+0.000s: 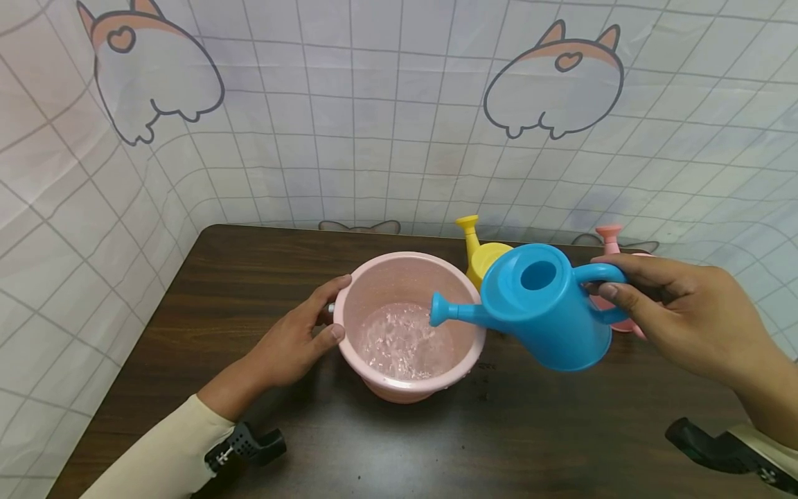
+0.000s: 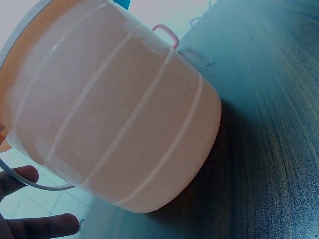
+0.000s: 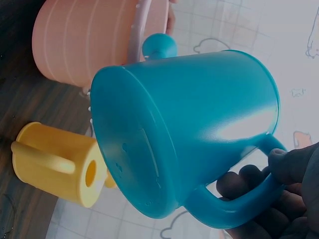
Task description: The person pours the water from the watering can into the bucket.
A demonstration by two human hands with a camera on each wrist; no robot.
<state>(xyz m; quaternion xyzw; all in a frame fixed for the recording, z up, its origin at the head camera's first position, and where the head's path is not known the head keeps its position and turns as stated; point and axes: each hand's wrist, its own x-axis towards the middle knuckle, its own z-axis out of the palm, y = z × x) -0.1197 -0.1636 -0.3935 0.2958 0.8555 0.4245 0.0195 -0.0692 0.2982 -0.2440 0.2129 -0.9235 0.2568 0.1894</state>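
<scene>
Head cam: blue can (image 1: 551, 319) L of R grip (image 1: 701, 322)

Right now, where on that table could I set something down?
The table is bare at back left, beyond the left hand and beside the pink bucket, and on the bucket's near side. It's crowded at right: the yellow can and pink can stand there, and the right hand holds the blue watering can before them.
</scene>
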